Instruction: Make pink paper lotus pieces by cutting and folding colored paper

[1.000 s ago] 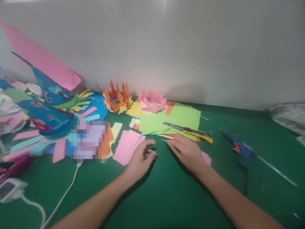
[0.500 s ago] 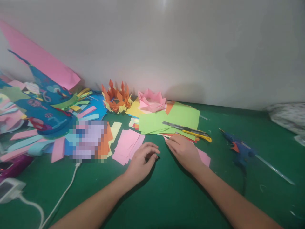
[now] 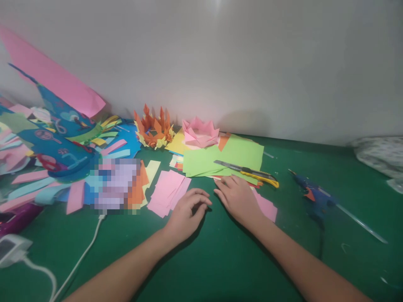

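Observation:
My left hand (image 3: 188, 212) rests on the green table (image 3: 220, 260) with its fingers loosely bent and their tips on the surface, just right of a stack of pink paper pieces (image 3: 168, 188). I see nothing in it. My right hand (image 3: 238, 199) lies flat with fingers stretched out, pressing on a pink paper piece (image 3: 267, 208). Its fingertips reach the front edge of the green paper sheets (image 3: 220, 157). A yellow utility knife (image 3: 248, 171) lies on those sheets just beyond my right hand.
A blue glue gun (image 3: 310, 191) lies at the right. Orange (image 3: 154, 126) and pink (image 3: 200, 132) folded paper crowns stand by the wall. A heap of coloured paper strips (image 3: 56, 159) fills the left. A white cable (image 3: 80, 260) and a charger (image 3: 11, 247) lie front left.
My left hand curled its fingers down onto the table and shifted slightly right. My right hand slid a little left along the pink paper, closing the gap between the hands.

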